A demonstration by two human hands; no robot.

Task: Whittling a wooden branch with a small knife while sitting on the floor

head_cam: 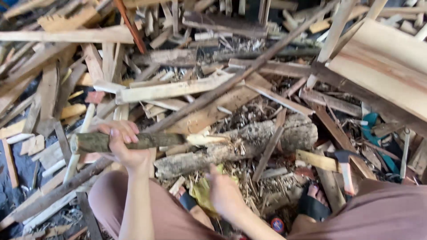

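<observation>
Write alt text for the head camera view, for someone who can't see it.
A seated person's left hand grips a short mossy branch whose split end rests on a thick log; the right hand hangs lower, empty. Scrap wood lies piled all around.

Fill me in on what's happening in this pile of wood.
A person sits low among scrap wood, knees in view. Their left hand grips a short greenish branch held level, its pale split tip resting against a thick bark-covered log lying across the litter. Their right hand is lower, near something yellow-green; whether it grips anything is unclear. A hatchet lies to the right beside a sandalled foot. Boards and split offcuts surround them.
</observation>
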